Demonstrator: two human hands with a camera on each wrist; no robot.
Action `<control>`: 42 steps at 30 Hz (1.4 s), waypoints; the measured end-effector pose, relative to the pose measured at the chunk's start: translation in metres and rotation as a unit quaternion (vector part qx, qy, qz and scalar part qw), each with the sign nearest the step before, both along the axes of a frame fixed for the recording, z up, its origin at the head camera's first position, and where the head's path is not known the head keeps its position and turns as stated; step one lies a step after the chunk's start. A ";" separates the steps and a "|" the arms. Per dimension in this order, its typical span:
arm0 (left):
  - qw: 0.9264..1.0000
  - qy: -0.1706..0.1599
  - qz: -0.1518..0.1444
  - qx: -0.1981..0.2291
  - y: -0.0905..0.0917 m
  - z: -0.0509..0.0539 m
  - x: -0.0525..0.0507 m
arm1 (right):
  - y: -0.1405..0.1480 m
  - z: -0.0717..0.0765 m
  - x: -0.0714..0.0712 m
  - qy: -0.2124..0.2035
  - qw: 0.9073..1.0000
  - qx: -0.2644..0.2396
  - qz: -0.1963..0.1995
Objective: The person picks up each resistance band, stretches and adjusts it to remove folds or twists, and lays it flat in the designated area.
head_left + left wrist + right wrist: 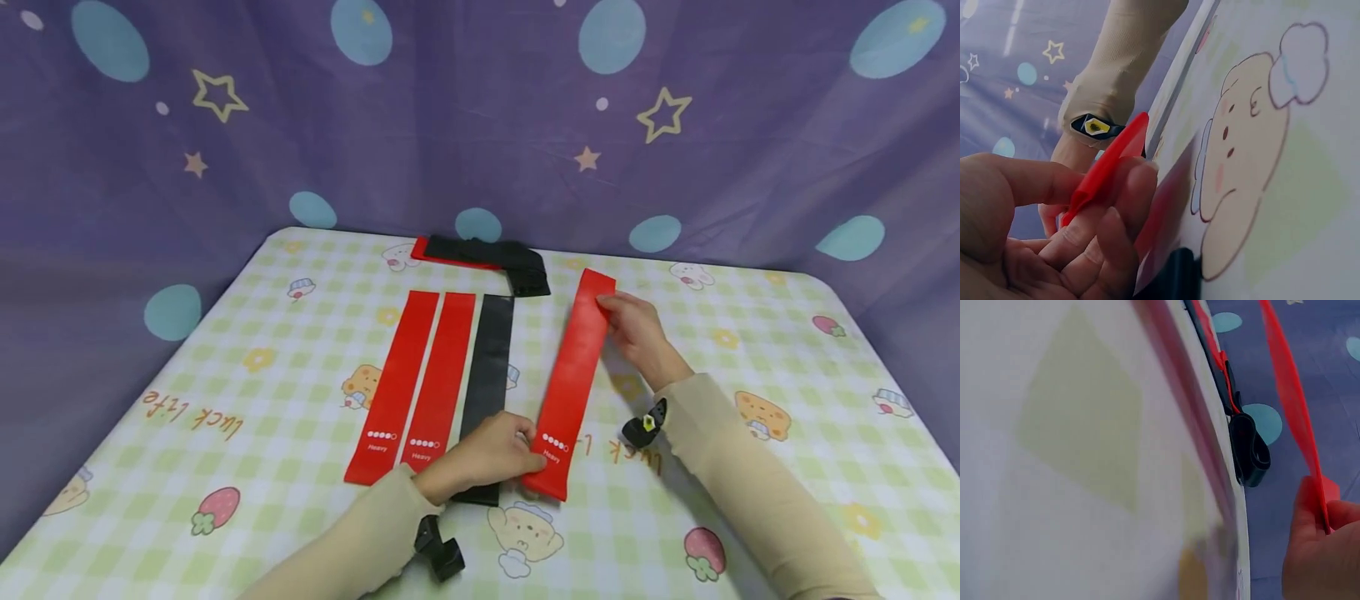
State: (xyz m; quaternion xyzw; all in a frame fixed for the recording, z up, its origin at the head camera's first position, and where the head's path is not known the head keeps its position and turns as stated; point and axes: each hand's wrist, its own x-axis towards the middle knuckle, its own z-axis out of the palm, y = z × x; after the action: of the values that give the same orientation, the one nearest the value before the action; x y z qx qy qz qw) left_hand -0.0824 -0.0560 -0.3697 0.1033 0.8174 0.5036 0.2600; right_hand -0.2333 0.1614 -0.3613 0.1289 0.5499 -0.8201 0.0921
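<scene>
Between my two hands a red resistance band (573,375) marked "Heavy" is stretched out flat, raised off the cloth. Its near end is pinched between thumb and fingers of my left hand (487,450). My right hand (637,329) pinches the far end, as the right wrist view also shows on the red band (1297,406). Left of it two more red bands (397,375) (444,375) and a black band (487,367) lie side by side. My left hand partly covers the black band.
Farther back lies a loose pile of black and red bands (487,252), one black band bent toward me. A checked, cartoon-printed cloth (285,500) covers the table. Behind the table hangs a purple curtain (480,125). Each wrist wears a small black camera mount (438,550).
</scene>
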 end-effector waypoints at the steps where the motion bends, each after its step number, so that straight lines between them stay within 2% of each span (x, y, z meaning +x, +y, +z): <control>1: 1.000 -0.007 -0.003 0.009 -0.002 0.000 0.001 | -0.001 -0.001 0.000 0.000 1.000 0.013 0.002; 7: 0.997 -0.053 -0.029 0.044 -0.010 0.001 0.006 | -0.011 -0.004 -0.004 -0.013 0.995 0.096 0.027; 14: 0.996 -0.068 -0.027 0.044 -0.015 0.002 0.008 | -0.021 -0.007 -0.011 -0.032 0.983 0.177 0.047; 18: 0.996 -0.068 -0.023 0.052 -0.019 0.002 0.009 | -0.027 -0.007 -0.016 -0.033 0.980 0.188 0.063; 22: 0.994 -0.085 -0.025 0.056 -0.024 0.002 0.012 | -0.035 -0.007 -0.022 -0.028 0.975 0.197 0.098; 25: 0.994 -0.098 -0.023 0.052 -0.027 0.002 0.014 | -0.041 -0.007 -0.027 -0.033 0.965 0.225 0.132; 29: 0.994 -0.097 -0.020 0.045 -0.028 0.000 0.015 | -0.046 -0.006 -0.033 -0.044 0.950 0.264 0.163; 33: 0.994 -0.097 -0.020 0.040 -0.028 0.000 0.016 | -0.048 -0.004 -0.037 -0.046 0.939 0.291 0.179; 42: 0.994 -0.103 -0.020 0.036 -0.031 0.000 0.019 | -0.039 0.000 -0.038 -0.014 0.916 0.339 0.213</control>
State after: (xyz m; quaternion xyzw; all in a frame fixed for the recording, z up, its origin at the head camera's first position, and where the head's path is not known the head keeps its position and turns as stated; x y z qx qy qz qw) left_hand -0.0633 -0.0865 -0.3694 0.0766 0.7651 0.5356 0.3492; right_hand -0.2711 0.1223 -0.3614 0.0432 0.8080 -0.5436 0.2231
